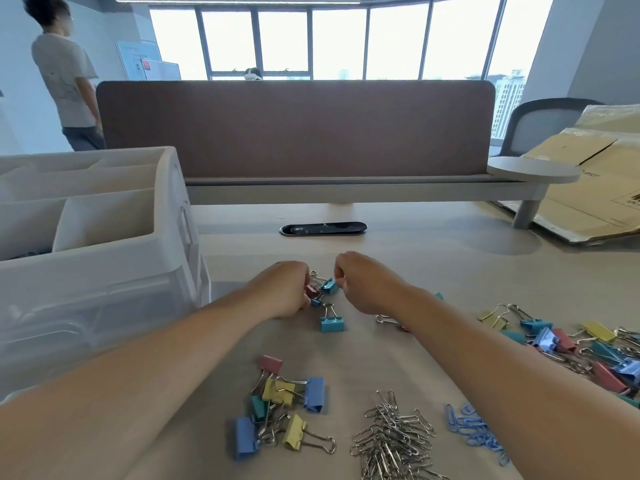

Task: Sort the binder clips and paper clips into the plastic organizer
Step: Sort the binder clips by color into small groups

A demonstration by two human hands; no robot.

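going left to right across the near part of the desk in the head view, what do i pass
plastic organizer → small pile of binder clips → silver paper clips → blue paper clips → large pile of binder clips

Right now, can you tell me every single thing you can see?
plastic organizer: one, white, left side
small binder clips: few, red and blue, desk middle
teal binder clip: one, beside those
near binder clips: several, pink, yellow, blue, green, front middle
right binder clips: many, mixed colours, right edge
silver paper clips: pile, front
blue paper clips: small pile, beside the silver
cardboard: one, brown, far right
left hand, right hand: pinching small binder clips
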